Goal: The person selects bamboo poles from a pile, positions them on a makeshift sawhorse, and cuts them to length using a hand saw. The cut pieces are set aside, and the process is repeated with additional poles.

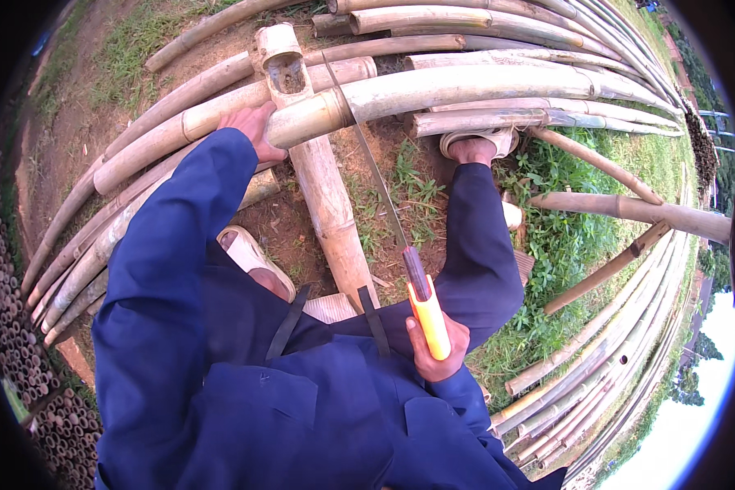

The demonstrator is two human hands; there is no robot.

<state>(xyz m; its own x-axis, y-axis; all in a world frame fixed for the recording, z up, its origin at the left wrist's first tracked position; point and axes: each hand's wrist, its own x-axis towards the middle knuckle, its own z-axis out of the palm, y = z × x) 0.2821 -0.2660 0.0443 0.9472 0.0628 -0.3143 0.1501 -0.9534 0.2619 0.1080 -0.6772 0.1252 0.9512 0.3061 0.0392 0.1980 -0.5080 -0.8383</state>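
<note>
While left hand (257, 131) presses flat on the bamboo pole (465, 86) at 12 o'clock to steady it, right hand (437, 347) grips saw (384, 196) w/ yellow handle across it.

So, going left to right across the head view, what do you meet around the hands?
Stack of cut bamboo ends → left hand on the bamboo pole → notched upright post → saw blade → right hand closed on the saw's yellow-orange handle → sandalled foot → leaning poles.
</note>
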